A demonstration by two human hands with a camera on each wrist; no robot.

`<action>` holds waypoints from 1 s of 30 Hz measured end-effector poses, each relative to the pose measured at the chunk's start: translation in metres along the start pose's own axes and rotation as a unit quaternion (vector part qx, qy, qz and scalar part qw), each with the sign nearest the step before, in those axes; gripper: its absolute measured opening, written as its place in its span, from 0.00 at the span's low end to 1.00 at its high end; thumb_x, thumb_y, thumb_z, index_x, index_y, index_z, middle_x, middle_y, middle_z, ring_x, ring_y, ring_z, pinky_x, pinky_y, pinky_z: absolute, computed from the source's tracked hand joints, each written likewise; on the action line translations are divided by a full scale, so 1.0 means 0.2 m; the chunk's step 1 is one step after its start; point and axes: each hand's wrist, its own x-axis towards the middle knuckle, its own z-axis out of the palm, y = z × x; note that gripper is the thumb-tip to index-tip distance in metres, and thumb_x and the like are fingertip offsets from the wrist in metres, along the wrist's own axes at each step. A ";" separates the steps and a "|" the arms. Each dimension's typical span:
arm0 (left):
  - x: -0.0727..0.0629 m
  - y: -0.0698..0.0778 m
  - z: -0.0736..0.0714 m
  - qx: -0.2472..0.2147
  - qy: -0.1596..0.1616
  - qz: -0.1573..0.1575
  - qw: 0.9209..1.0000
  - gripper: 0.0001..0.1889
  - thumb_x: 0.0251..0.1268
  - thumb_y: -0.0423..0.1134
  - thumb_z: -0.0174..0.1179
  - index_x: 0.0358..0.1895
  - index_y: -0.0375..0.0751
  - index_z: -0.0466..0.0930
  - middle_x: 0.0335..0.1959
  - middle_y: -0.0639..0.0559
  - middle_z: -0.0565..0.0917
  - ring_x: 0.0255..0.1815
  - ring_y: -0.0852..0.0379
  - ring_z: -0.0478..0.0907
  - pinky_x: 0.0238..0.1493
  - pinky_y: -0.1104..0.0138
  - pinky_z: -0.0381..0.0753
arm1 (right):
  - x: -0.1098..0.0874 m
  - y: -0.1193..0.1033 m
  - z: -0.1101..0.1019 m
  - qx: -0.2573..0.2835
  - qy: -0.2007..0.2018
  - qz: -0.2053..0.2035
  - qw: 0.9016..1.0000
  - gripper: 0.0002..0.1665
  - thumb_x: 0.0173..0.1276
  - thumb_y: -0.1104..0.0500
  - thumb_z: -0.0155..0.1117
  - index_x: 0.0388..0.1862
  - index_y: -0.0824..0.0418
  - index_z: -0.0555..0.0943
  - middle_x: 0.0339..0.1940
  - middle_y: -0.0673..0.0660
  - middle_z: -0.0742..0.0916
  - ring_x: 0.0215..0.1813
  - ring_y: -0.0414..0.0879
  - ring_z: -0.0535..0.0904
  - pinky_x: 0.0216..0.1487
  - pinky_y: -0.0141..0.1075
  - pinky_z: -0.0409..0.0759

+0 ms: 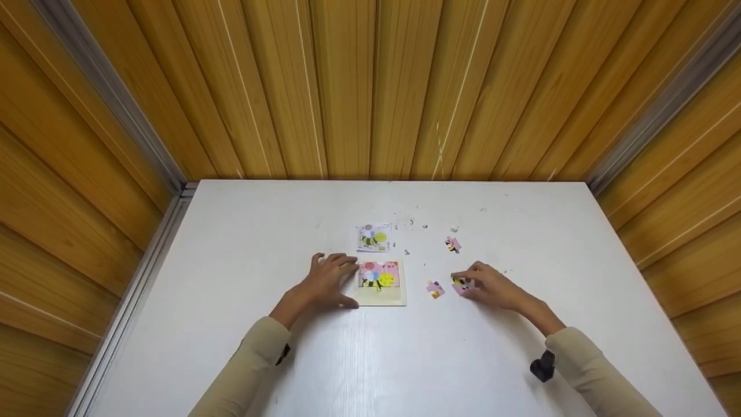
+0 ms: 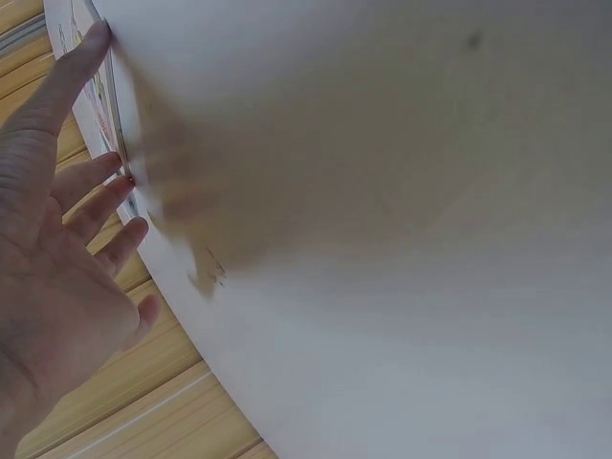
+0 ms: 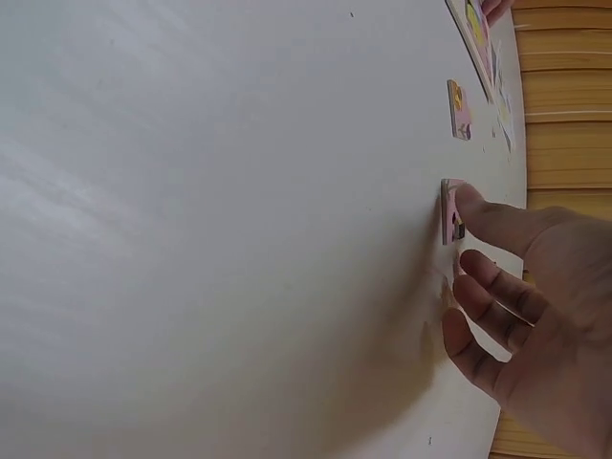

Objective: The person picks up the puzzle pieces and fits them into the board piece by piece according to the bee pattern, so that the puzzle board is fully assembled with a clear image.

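A square puzzle board [image 1: 382, 296] lies on the table, its upper part filled with a pink picture of a yellow-and-black bee, its lower part bare and cream. My left hand [image 1: 329, 282] is at the board's left side, thumb at the near corner and fingertips along the edge in the left wrist view. My right hand [image 1: 492, 286] pinches a pink, yellow and black puzzle piece [image 3: 449, 212] between thumb and index finger, close over the tabletop. Between that hand and the board lies a pink and orange puzzle piece [image 1: 435, 289].
Behind the board lies a picture card [image 1: 373, 238] with the same bee. Another puzzle piece [image 1: 453, 244] rests farther back on the right. Small dark crumbs dot the white table [image 1: 278, 214]. Wood-look panels [image 1: 347, 87] stand along its back and sides.
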 end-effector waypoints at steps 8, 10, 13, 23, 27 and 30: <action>0.00 0.00 0.01 0.001 0.002 0.000 1.000 0.47 0.46 0.60 0.79 0.70 0.44 0.75 0.75 0.46 0.72 0.78 0.41 0.63 0.74 0.34 0.52 | 0.02 -0.01 0.00 -0.013 -0.017 0.018 1.000 0.22 0.66 0.64 0.71 0.59 0.64 0.84 0.43 0.60 0.81 0.42 0.50 0.73 0.42 0.35 0.71; 0.00 -0.01 0.01 0.002 0.002 0.000 1.000 0.47 0.46 0.61 0.79 0.70 0.44 0.75 0.75 0.46 0.72 0.78 0.41 0.63 0.74 0.34 0.53 | 0.02 -0.01 0.00 -0.014 -0.015 0.022 1.000 0.22 0.66 0.63 0.72 0.59 0.64 0.84 0.43 0.59 0.82 0.42 0.50 0.75 0.42 0.36 0.73; 0.00 -0.01 0.01 0.006 0.002 0.003 1.000 0.47 0.46 0.61 0.79 0.70 0.43 0.75 0.75 0.46 0.73 0.78 0.41 0.63 0.73 0.34 0.54 | 0.02 -0.01 0.01 -0.012 -0.012 0.022 1.000 0.22 0.66 0.62 0.72 0.59 0.65 0.84 0.43 0.59 0.82 0.43 0.51 0.77 0.43 0.36 0.75; 0.01 -0.02 0.01 0.019 0.011 0.014 1.000 0.46 0.46 0.61 0.79 0.69 0.42 0.76 0.73 0.45 0.74 0.75 0.40 0.66 0.70 0.34 0.58 | 0.03 -0.02 0.03 -0.004 -0.002 0.017 1.000 0.22 0.66 0.60 0.73 0.57 0.67 0.83 0.42 0.58 0.83 0.43 0.53 0.79 0.44 0.37 0.77; 0.00 -0.01 0.01 0.019 0.009 0.012 1.000 0.46 0.46 0.61 0.79 0.69 0.42 0.76 0.73 0.45 0.74 0.76 0.39 0.66 0.70 0.34 0.58 | 0.03 -0.04 0.03 -0.009 0.002 0.022 1.000 0.22 0.66 0.59 0.73 0.57 0.66 0.83 0.42 0.57 0.84 0.43 0.51 0.79 0.44 0.37 0.77; 0.01 -0.01 0.01 0.018 0.008 0.008 1.000 0.46 0.45 0.61 0.79 0.69 0.43 0.76 0.73 0.46 0.74 0.76 0.40 0.66 0.71 0.34 0.57 | 0.04 -0.05 0.03 -0.008 0.007 0.020 1.000 0.22 0.67 0.58 0.73 0.57 0.66 0.84 0.42 0.56 0.84 0.43 0.51 0.80 0.43 0.37 0.77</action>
